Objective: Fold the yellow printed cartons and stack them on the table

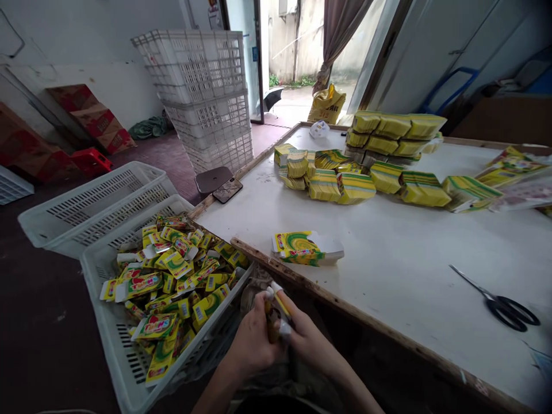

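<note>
Close in front of me, below the table's edge, my left hand [253,330] and my right hand [305,326] are both closed on one small yellow carton [273,325]. My fingers cover most of it, and some fingertips have white coverings. On the table beyond them lies a yellow-green carton [297,247] with its white end flaps open. To the left, a white plastic crate [101,333] is heaped with small printed cartons [172,282].
Bundles of flat yellow cartons [340,187] are stacked across the white table [401,247]. Black-handled scissors [502,305] lie at the right, and a phone [227,190] at the left edge. Stacked white crates [211,103] stand beyond, near the doorway.
</note>
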Available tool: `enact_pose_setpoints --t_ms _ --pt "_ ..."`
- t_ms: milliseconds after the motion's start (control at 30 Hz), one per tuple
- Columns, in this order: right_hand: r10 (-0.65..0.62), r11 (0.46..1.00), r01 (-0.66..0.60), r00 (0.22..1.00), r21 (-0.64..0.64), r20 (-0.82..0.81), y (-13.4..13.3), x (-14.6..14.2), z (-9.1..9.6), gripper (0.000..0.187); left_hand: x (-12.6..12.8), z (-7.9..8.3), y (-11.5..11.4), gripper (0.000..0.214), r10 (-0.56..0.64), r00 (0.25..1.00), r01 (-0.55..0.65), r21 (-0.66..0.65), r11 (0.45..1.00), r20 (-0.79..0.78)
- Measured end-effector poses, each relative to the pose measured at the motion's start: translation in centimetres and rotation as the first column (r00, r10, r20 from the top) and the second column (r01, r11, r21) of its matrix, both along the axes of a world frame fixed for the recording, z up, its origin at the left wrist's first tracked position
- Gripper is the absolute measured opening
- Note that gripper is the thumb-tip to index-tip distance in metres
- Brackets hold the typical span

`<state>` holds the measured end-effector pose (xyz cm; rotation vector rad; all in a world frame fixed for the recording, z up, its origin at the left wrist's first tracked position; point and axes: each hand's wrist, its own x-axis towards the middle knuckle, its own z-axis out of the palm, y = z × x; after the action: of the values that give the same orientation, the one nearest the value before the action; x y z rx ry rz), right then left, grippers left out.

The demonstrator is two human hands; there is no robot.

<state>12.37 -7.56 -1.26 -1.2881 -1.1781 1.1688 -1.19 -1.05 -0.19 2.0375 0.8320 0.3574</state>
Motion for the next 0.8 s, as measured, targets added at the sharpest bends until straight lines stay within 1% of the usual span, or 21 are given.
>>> enact_pose_setpoints --t_ms 67,133,200,233,267,333,367,400,433,533,633,667,733,800 --pt "-0.018 0.995 0.002 0.987 0.101 0.158 0.2 0.0 -0.1 0.056 0.2 -0.6 0.1 0.072 0.022 1.000 -0.022 0.011 1.000 -0.001" --pt "-0.076 0.986 0.041 0.973 0.160 0.218 0.5 0.0 -0.5 0.055 0.3 -1.3 0.0 0.078 0.062 0.998 -0.062 0.079 0.995 -0.006" --pt "-0.156 0.979 0.121 0.962 0.164 0.224 0.6 0.3 -1.0 0.055 0.1 -1.7 0.0 0.071 0.124 0.992 -0.115 0.195 0.974 -0.033" --pt "-0.173 0.977 0.138 0.957 0.162 0.235 0.6 0.5 -1.3 0.056 0.0 -1.6 0.1 0.064 0.154 0.987 -0.137 0.244 0.960 -0.050" --pt "-0.165 0.979 0.125 0.952 0.163 0.257 0.5 0.7 -1.4 0.058 -0.2 -1.5 0.2 0.055 0.174 0.983 -0.152 0.273 0.950 -0.061" --pt "-0.071 0.987 0.017 0.941 0.162 0.330 0.2 1.1 -1.5 0.065 -0.6 -0.8 0.6 0.043 0.176 0.982 -0.152 0.271 0.951 -0.066" --pt "-0.014 0.987 -0.047 0.929 0.156 0.369 0.0 1.3 -1.4 0.066 -0.8 -0.5 0.9 0.042 0.158 0.986 -0.137 0.262 0.955 -0.060" --pt "0.027 0.985 -0.093 0.916 0.146 0.399 -0.2 1.5 -1.2 0.064 -0.9 -0.1 1.2 0.043 0.139 0.989 -0.121 0.260 0.958 -0.053" --pt "0.046 0.984 -0.113 0.908 0.138 0.417 -0.3 1.8 -0.9 0.059 -1.0 0.2 1.4 0.044 0.124 0.991 -0.107 0.261 0.959 -0.051" --pt "0.057 0.982 -0.126 0.905 0.138 0.421 -0.4 3.0 0.5 0.035 -1.1 1.1 2.0 0.052 0.110 0.992 -0.094 0.226 0.970 -0.059" --pt "0.100 0.977 -0.169 0.898 0.127 0.428 -0.3 4.0 1.9 0.025 -0.8 1.8 2.0 0.060 0.089 0.992 -0.074 0.170 0.983 -0.087" --pt "0.105 0.976 -0.176 0.894 0.127 0.435 -0.3 4.1 2.1 0.024 -0.7 1.9 1.8 0.061 0.083 0.992 -0.066 0.176 0.982 -0.093" --pt "0.066 0.978 -0.146 0.895 0.150 0.441 -0.3 3.8 2.1 0.026 -0.3 1.9 1.4 0.059 0.099 0.992 -0.078 0.232 0.970 -0.082" --pt "-0.008 0.977 -0.084 0.904 0.196 0.426 -0.1 3.2 1.8 0.037 -0.1 1.6 1.2 0.056 0.146 0.988 -0.126 0.286 0.950 -0.047"
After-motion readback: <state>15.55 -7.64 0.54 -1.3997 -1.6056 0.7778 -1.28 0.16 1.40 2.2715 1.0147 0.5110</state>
